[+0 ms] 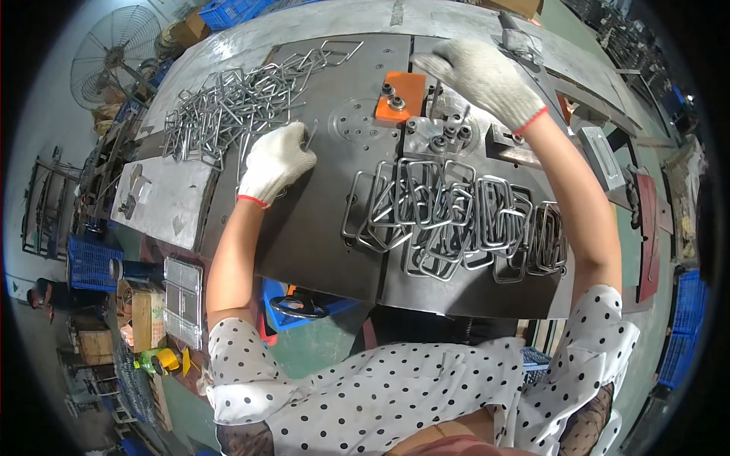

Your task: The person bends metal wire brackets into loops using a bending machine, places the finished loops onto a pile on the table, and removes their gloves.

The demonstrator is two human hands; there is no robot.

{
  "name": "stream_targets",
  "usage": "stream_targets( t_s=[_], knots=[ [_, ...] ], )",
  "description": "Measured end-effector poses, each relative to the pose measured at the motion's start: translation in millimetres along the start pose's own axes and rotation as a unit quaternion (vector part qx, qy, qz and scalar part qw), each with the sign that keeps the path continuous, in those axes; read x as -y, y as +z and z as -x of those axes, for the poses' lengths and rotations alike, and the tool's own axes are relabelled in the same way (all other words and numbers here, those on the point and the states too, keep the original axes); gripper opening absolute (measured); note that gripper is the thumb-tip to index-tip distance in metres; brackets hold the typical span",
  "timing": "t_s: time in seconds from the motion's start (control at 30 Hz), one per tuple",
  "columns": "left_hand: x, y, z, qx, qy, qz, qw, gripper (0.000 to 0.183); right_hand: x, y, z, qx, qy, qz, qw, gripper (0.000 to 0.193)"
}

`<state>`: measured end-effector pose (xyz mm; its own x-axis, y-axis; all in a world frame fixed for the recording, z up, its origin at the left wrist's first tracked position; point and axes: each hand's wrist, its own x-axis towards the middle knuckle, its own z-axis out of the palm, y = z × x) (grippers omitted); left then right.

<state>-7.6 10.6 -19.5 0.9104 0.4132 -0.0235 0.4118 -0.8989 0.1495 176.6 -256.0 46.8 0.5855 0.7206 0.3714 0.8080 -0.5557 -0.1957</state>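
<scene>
My left hand, in a white knit glove with a red cuff, is closed left of the table's middle. The end of a bent metal rod sticks out by its fingers. My right hand, gloved the same way, is held over the far side of the fixture, its fingers drawn together; what they hold, if anything, is hidden. The fixture has bolts and metal blocks, with an orange plate beside it. Nearest my left hand is a tangled heap of bent metal rods. Rounded rectangular wire loops lie piled in front of the fixture.
These things stand on a dark steel table with a seam down its middle. A steel block sits right of the fixture. Blue crates and a large fan are at the left. A wheeled blue item is below the front edge.
</scene>
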Motion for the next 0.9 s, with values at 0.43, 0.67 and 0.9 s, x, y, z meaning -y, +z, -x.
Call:
stream_targets(
  t_s=[0.43,0.67,0.9],
  knots=[
    [34.2,-36.7,-7.2,0.036,0.094,0.423,0.900,0.044,10.3,13.5,84.1,0.035,-0.076,-0.048,0.995,0.030],
    [54.2,-47.8,-12.1,0.079,0.034,0.516,0.852,0.038,28.7,23.3,65.8,0.065,-0.136,-0.107,0.983,0.031],
    [74.8,-74.3,-20.0,0.036,-0.009,0.394,0.918,0.036,32.2,33.4,69.7,0.074,-0.189,-0.095,0.975,0.032]
  ],
)
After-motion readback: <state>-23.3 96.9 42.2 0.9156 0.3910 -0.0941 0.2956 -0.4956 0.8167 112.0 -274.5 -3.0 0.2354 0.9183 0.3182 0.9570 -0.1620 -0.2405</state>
